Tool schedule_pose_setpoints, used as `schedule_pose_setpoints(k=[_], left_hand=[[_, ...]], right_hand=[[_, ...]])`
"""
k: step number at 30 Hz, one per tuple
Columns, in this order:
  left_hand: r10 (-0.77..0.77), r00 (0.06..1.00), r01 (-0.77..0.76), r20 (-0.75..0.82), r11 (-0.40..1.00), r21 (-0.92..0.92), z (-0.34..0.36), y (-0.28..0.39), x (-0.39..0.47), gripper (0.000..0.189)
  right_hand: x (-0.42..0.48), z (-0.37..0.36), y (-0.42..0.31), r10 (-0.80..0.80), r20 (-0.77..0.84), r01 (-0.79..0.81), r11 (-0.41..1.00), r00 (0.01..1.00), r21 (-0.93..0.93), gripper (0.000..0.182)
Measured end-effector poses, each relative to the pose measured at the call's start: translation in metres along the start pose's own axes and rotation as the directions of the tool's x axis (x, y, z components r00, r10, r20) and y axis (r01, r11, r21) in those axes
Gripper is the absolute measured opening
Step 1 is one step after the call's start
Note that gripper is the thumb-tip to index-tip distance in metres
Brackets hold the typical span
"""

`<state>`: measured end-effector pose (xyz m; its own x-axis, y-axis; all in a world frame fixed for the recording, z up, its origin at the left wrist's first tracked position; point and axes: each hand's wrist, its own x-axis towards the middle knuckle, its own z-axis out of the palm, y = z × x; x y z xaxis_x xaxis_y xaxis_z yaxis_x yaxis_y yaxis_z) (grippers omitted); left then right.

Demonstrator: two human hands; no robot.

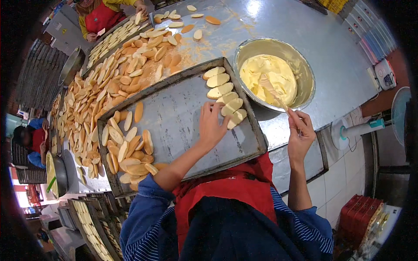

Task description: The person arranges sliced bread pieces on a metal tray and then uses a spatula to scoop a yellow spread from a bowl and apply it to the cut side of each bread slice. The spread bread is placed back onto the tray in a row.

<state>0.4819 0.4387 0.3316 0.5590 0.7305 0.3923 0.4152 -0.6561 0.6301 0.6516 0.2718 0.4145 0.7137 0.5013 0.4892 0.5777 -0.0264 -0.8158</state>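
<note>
My right hand [298, 133] grips the handle of a wooden spatula [268, 85]; its blade rests in pale yellow cream [266, 70] inside a round metal bowl [305, 76]. Left of the bowl lies a dark-rimmed metal baking tray [176, 101]. Several cream-coated bread slices [220, 90] form a column along the tray's right side. At the lower end of that column, the fingertips and thumb of my left hand [212, 125] touch the slices, and whether they pinch one is unclear. Loose uncoated slices [130, 153] are piled at the tray's left end.
A large heap of bread slices [107, 94] spreads beyond the tray on the metal table [329, 68]. Across it, a person in a red apron [106, 18] stands by a filled tray [112, 40]. Another person [36, 140] is far left. A fan [400, 114] stands right.
</note>
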Motion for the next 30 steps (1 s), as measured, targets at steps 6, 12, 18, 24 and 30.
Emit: schedule_pose_setpoints(k=[6, 12, 18, 24, 30], left_hand=[[0.064, 0.997, -0.061, -0.049, 0.997, 0.052, -0.01, -0.013, 0.032, 0.03], [-0.273, 0.943, 0.255, 0.188, 0.96, 0.115, -0.064, -0.042, 0.025, 0.03], [-0.066, 0.997, 0.055, 0.027, 0.957, 0.285, -0.13, -0.066, -0.017, 0.028], [-0.292, 0.909, 0.389, -0.297, 0.85, 0.356, -0.204, -0.164, -0.054, 0.026], [-0.43, 0.854, 0.512, -0.293, 0.59, 0.625, -0.237, -0.208, -0.043, 0.02]], right_hand=[[0.011, -0.006, 0.006, -0.017, -0.018, 0.015, 0.997, 1.0, -0.073, 0.029], [0.062, -0.025, 0.011, 0.036, 0.173, 0.063, 0.844, 0.984, -0.532, 0.021], [0.101, 0.011, 0.017, 0.014, 0.473, 0.336, 0.686, 0.881, -0.645, 0.019], [0.117, 0.025, 0.027, 0.035, 0.709, 0.424, 0.78, 0.704, -0.459, 0.016], [0.132, 0.002, 0.024, 0.325, 0.638, -0.066, 0.916, 0.698, -0.395, 0.02]])
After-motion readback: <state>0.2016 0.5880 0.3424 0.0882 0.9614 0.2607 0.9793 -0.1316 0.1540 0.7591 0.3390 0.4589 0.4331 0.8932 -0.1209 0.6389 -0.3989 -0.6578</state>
